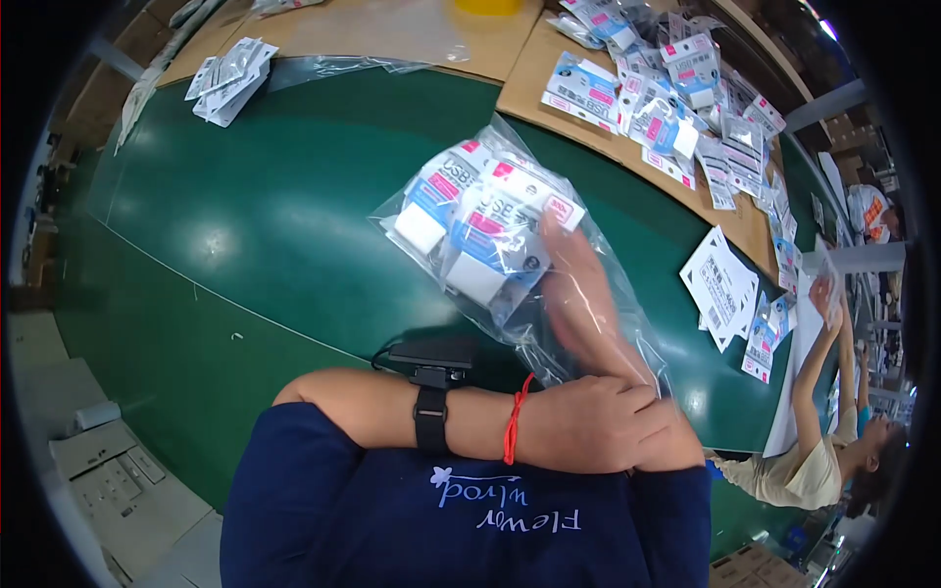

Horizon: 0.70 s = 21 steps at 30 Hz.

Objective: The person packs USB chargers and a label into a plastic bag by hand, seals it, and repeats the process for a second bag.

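Note:
A clear plastic bag (524,333) is spread over the green table, with several small packs (490,235) inside, each a white block-shaped item on a white, blue and pink card. My right hand (576,279) reaches into the bag, its fingers closed on the edge of the packs; plastic covers part of it. Across my body, my left hand (603,423) is closed on the bag's mouth, over my right forearm. A red string and a black strap with a small dark device circle my left wrist and forearm.
A heap of similar packs (676,108) covers the cardboard (534,93) at the far right. Printed white sheets (720,284) lie right of the bag. More packs (232,80) are stacked at the far left. Another person (804,461) works at the right edge.

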{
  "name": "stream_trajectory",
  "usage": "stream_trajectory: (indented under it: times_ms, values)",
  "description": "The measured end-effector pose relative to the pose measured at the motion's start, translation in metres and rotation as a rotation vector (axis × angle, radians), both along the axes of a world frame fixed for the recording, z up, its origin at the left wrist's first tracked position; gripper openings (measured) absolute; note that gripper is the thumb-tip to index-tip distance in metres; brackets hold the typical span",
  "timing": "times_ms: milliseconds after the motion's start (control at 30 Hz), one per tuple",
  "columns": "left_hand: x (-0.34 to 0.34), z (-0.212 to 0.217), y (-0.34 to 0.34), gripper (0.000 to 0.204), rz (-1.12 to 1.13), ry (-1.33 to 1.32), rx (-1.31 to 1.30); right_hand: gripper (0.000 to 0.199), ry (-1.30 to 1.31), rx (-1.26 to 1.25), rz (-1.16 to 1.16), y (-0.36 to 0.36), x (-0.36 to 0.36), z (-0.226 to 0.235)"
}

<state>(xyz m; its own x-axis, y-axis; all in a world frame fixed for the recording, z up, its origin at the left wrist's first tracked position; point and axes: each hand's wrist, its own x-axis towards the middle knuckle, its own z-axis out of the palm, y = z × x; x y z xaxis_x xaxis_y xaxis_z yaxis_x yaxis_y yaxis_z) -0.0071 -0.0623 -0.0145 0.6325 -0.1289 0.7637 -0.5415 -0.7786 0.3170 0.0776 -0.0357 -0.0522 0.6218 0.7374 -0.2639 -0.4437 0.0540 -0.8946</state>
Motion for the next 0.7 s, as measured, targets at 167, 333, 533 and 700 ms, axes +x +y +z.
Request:
stream_trajectory:
  times_ms: [167, 333, 533, 700]
  values:
    - [0.003, 0.007, 0.005, 0.018, 0.012, -0.055, -0.090, 0.032, -0.192, -0.378, 0.439, -0.018, 0.042, 0.014]
    - [-0.001, 0.002, 0.009, 0.011, -0.018, -0.017, -0.065, 0.025, 0.087, -0.134, 0.215, -0.010, 0.027, 0.011]
    - [-0.015, 0.001, -0.004, 0.009, -0.072, 0.017, -0.008, 0.027, 0.315, 0.159, 0.035, 0.014, 0.009, 0.013]
    - [-0.011, 0.007, 0.005, 0.010, -0.071, -0.055, -0.003, 0.036, 0.191, 0.105, 0.067, 0.032, -0.007, 0.009]
